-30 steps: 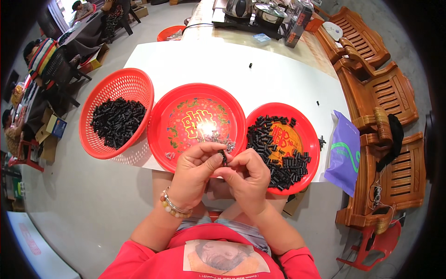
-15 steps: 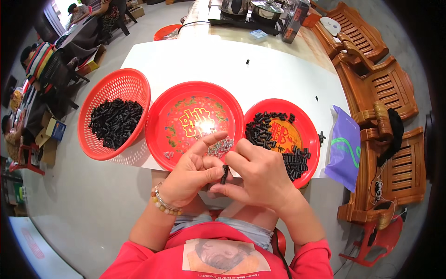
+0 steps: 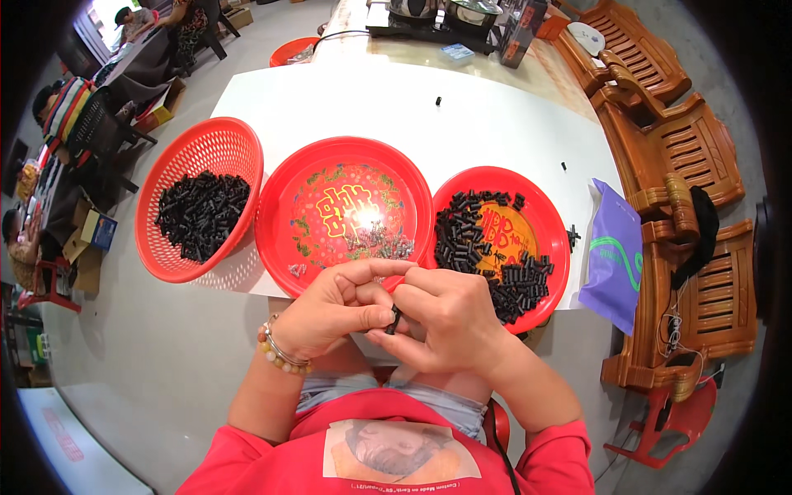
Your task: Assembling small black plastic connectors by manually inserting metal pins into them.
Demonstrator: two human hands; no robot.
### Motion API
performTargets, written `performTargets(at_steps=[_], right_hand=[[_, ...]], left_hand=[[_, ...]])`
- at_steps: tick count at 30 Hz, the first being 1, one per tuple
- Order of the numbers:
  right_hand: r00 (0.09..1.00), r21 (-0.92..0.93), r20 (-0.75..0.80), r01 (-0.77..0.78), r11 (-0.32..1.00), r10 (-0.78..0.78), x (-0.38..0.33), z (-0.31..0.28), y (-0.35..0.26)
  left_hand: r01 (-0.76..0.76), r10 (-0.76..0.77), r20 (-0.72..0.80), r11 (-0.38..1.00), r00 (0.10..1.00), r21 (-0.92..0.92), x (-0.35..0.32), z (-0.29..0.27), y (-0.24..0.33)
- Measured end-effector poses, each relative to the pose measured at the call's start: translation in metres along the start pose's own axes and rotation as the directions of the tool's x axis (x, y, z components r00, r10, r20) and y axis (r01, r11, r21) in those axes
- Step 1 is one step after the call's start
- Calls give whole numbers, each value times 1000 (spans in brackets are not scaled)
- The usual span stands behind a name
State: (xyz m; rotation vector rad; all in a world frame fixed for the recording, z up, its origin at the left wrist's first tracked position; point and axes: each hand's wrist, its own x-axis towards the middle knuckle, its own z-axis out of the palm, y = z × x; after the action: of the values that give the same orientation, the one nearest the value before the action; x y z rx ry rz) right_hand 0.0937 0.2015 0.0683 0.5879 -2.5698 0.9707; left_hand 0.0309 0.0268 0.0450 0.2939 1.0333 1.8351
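Between my hands is a small black plastic cylinder-shaped piece [image 3: 393, 319], partly covered by fingers. My left hand [image 3: 330, 307], with a bead bracelet at the wrist, pinches it between thumb and fingers. From the other side my right hand [image 3: 452, 318] closes on the same piece. Both are just in front of a red tray [image 3: 276, 177] that holds small shiny, clear-looking bits [image 3: 381, 242]. To its right, a red round tray [image 3: 558, 239] carries many black pieces [image 3: 521, 289]. A red perforated basket [image 3: 247, 144] on the left is heaped with similar black pieces [image 3: 200, 216].
The white tabletop [image 3: 346, 99] has a stray black piece [image 3: 438, 101] on it. A purple packet [image 3: 612, 256] lies at its right edge. Pots on a black cooker [image 3: 437, 31] stand at the back. Wooden chairs [image 3: 689, 148] line the right. People sit at the far left.
My left forefinger has come down from a raised position and now reaches across to the right hand. Both hands have drawn closer around the black piece, covering more of it.
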Motion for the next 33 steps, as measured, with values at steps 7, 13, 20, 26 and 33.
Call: performTargets(at_steps=[7,13,20,26,33], right_hand=[[994,-55,-112,6,998,-12,-4,3,4],[982,-86,-188,-7,996,-10,-7,7,5],[986,-127,-167,-22,992,0,-11,7,3],[987,-130,-159,-34,991,13,-13,9,5],[986,-147,-164,-32,989,8,-16,8,5]], left_hand=[[-205,152,171,910,974,361,-2,-3,2],[-329,260,206,814,943,478,4,-7,-8],[-424,327,270,724,905,544,6,-9,-13],[-488,405,280,627,870,607,8,-9,-17],[-420,344,248,653,906,630,7,-6,-15]])
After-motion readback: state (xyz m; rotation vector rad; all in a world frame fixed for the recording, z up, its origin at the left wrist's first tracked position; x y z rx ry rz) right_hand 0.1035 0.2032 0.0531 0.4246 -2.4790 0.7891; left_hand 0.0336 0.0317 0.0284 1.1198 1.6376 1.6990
